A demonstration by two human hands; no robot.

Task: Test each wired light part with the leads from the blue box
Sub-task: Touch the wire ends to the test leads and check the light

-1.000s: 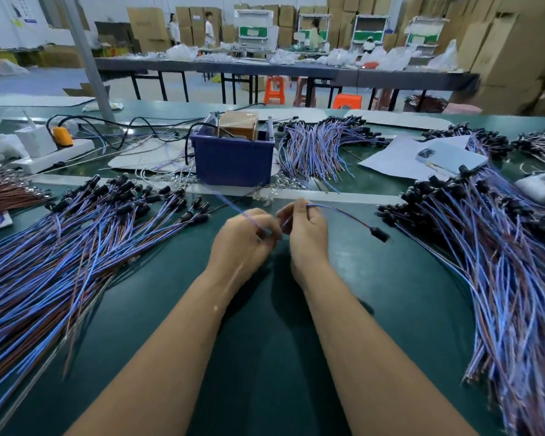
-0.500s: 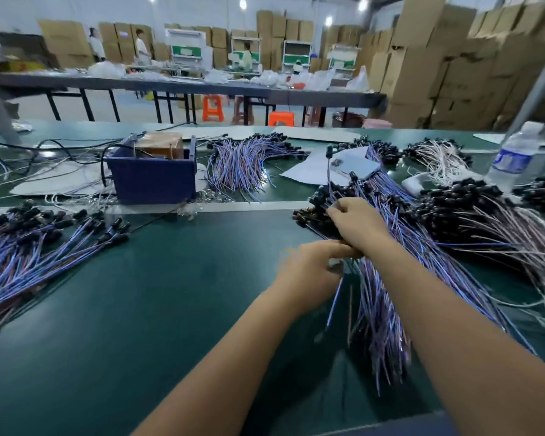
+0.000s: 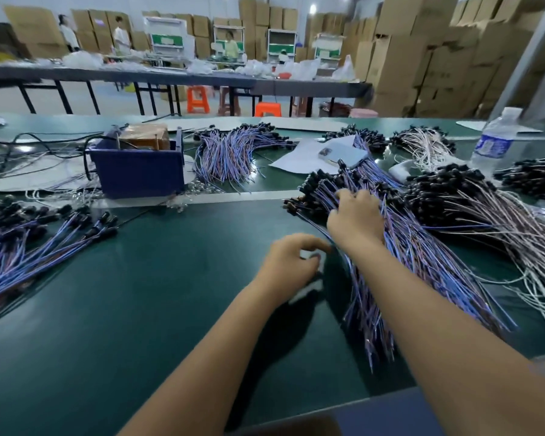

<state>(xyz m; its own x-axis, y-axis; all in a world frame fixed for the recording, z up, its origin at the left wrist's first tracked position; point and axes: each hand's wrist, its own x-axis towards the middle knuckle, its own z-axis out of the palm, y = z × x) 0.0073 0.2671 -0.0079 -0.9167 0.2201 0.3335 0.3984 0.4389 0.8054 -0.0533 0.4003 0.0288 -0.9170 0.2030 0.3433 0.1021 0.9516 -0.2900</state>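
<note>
**Q:** Where are the wired light parts, and what are the hands doing?

**A:** A big heap of wired light parts (image 3: 400, 243), black caps on blue and purple wires, fills the right of the frame on a green table (image 3: 158, 297). The right hand (image 3: 356, 217) lies on top of that heap with its fingers curled down into the wires. Whether it pinches one single part cannot be told. The left hand (image 3: 291, 262), at centre, hovers just beside the heap, its fingers loosely curled and holding nothing visible.

**Q:** And the blue box?

**A:** The blue box (image 3: 139, 171) sits at upper left of centre, well apart from both hands, with thin leads trailing from it.

**Q:** How far along is the work?

**A:** Probably early to midway. A second pile (image 3: 35, 237) lies at the left edge, perhaps tested already; several more bundles wait at the back and right.

**Q:** Any readable writing?

**A:** None. A water bottle (image 3: 493, 143) at upper right has a blue label, too blurred to read.
</note>
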